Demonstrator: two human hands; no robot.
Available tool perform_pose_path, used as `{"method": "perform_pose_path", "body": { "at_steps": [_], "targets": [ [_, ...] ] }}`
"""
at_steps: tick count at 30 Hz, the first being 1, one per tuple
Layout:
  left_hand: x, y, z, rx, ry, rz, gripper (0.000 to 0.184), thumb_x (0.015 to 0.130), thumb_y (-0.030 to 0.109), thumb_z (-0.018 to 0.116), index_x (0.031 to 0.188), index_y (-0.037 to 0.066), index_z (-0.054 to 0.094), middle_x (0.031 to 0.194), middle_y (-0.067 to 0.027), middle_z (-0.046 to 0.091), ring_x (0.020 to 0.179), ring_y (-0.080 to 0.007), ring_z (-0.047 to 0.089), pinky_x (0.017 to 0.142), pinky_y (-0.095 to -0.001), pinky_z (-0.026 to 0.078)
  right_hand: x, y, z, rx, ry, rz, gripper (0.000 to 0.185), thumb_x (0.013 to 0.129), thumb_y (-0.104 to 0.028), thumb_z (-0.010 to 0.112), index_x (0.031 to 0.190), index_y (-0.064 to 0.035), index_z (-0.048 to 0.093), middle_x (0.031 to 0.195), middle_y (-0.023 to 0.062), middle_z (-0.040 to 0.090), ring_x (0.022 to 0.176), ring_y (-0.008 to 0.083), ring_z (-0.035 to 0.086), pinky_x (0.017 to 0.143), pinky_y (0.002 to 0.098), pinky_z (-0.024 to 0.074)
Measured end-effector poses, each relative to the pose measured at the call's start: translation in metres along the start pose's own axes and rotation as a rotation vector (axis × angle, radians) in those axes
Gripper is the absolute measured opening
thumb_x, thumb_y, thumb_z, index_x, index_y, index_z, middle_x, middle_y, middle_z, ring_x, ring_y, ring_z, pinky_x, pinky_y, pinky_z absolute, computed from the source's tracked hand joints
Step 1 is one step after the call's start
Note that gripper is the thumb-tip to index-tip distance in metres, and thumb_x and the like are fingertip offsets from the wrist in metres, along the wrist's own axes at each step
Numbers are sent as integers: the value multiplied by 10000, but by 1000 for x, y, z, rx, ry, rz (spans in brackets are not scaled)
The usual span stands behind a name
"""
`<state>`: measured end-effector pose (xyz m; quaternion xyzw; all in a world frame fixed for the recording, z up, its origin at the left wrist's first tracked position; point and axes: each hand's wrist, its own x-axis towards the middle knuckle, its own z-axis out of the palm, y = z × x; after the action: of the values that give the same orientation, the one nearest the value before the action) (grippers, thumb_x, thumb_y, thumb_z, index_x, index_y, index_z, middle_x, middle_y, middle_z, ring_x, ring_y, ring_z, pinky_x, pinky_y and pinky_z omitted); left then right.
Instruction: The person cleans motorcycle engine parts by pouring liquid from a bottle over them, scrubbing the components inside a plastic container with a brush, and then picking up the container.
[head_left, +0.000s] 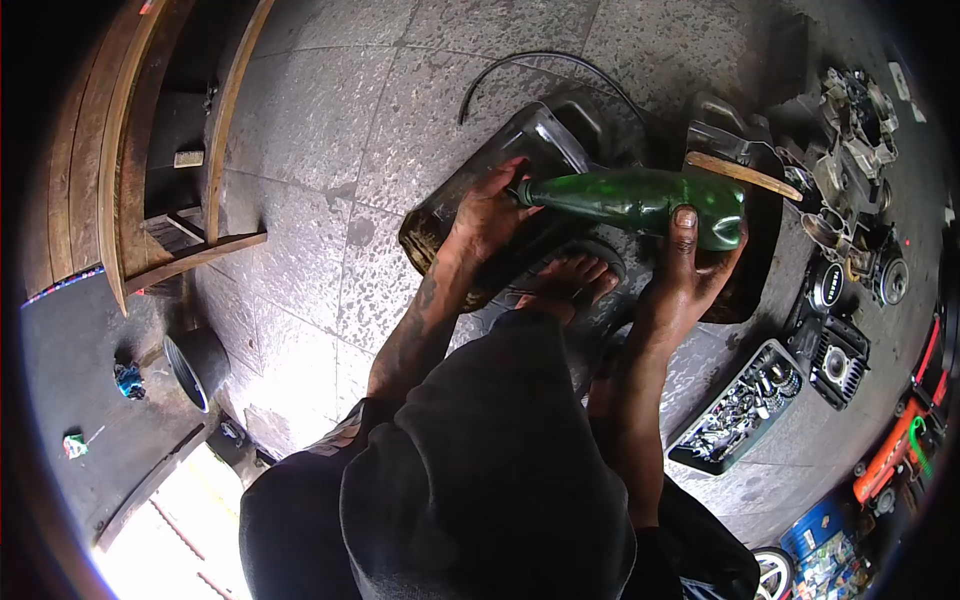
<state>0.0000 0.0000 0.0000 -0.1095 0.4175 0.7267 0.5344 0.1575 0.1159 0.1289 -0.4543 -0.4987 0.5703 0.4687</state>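
Observation:
A green plastic bottle lies sideways between my two hands, its neck to the left and its base to the right. My left hand has its fingers closed round the neck end. My right hand grips the base end, thumb on top. Beneath the left hand is a dark container with oily brown patches at its lower edge. Another dark container stands under and beyond the right hand, with a wooden stick lying across its top. A bare foot in a sandal shows below the bottle.
A black hose curves over the tiled floor at the top. To the right are metal engine parts and a black tray of small metal parts. Wooden furniture and a dark bucket stand at left.

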Motion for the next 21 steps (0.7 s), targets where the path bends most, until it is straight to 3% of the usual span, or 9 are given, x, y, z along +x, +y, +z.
{"method": "perform_pose_path", "body": {
  "at_steps": [3, 6, 8, 9, 11, 12, 14, 17, 21],
  "targets": [
    [9, -1, 6, -45, -149, 20, 416, 864, 286, 580, 1212, 95, 454, 1187, -63, 526, 1027, -187, 524, 880, -418, 425, 5, 1, 0, 12, 0, -34, 457, 824, -146, 642, 1211, -49, 419, 1049, 90, 528, 929, 167, 521, 807, 310, 457],
    [2, -1, 24, -211, -84, -11, 305, 868, 249, 578, 1111, 71, 530, 1115, -54, 553, 1011, -163, 518, 885, -389, 418, 6, 0, 0, 1, 18, -42, 453, 825, -146, 641, 1207, -47, 420, 1047, 89, 527, 927, 167, 521, 799, 308, 459],
    [-1, -4, 30, 3, 63, 165, 225, 891, 207, 554, 1046, 45, 543, 842, -22, 538, 773, -119, 540, 792, -339, 470, 6, 0, -2, -13, 17, -36, 460, 823, -151, 645, 1209, -48, 419, 1052, 89, 523, 930, 169, 520, 798, 311, 460],
    [0, -5, 29, 3, 64, 165, 225, 891, 207, 554, 1046, 45, 543, 842, -22, 538, 773, -119, 540, 792, -339, 470, 6, -1, -1, -13, 17, -35, 460, 823, -151, 645, 1209, -48, 419, 1052, 89, 523, 930, 169, 520, 798, 311, 460],
    [1, -7, 25, 223, 24, 235, 156, 877, 221, 585, 901, 67, 573, 657, -2, 491, 579, -109, 506, 587, -273, 465, 5, -2, -1, 20, 27, -33, 465, 820, -154, 650, 1210, -49, 419, 1053, 90, 522, 932, 168, 519, 798, 310, 461],
    [0, -5, 24, 224, 25, 236, 156, 877, 221, 585, 901, 67, 573, 657, -2, 491, 579, -109, 506, 587, -273, 465, 5, -1, 0, 21, 26, -33, 465, 820, -154, 650, 1210, -49, 419, 1053, 90, 522, 932, 168, 519, 798, 310, 461],
    [-4, -1, 23, 236, 172, 103, 225, 879, 291, 580, 818, 75, 582, 522, 22, 398, 436, -91, 416, 422, -242, 360, 4, 0, 0, 30, 40, -34, 471, 815, -157, 657, 1208, -50, 421, 1050, 91, 522, 935, 167, 519, 801, 309, 462],
    [-3, 2, 17, 270, 222, 58, 300, 900, 349, 531, 777, 78, 571, 479, 36, 347, 394, -78, 346, 378, -246, 301, 5, 0, 0, 31, 57, -41, 470, 812, -159, 661, 1203, -48, 425, 1050, 94, 521, 932, 172, 521, 803, 310, 464],
    [3, 1, 5, 134, 94, 7, 329, 917, 360, 487, 865, 52, 592, 549, 31, 397, 462, -86, 386, 440, -254, 356, 5, -2, 0, 28, 53, -30, 467, 811, -161, 662, 1199, -45, 429, 1056, 98, 518, 928, 178, 524, 804, 314, 468]
  ]
}}
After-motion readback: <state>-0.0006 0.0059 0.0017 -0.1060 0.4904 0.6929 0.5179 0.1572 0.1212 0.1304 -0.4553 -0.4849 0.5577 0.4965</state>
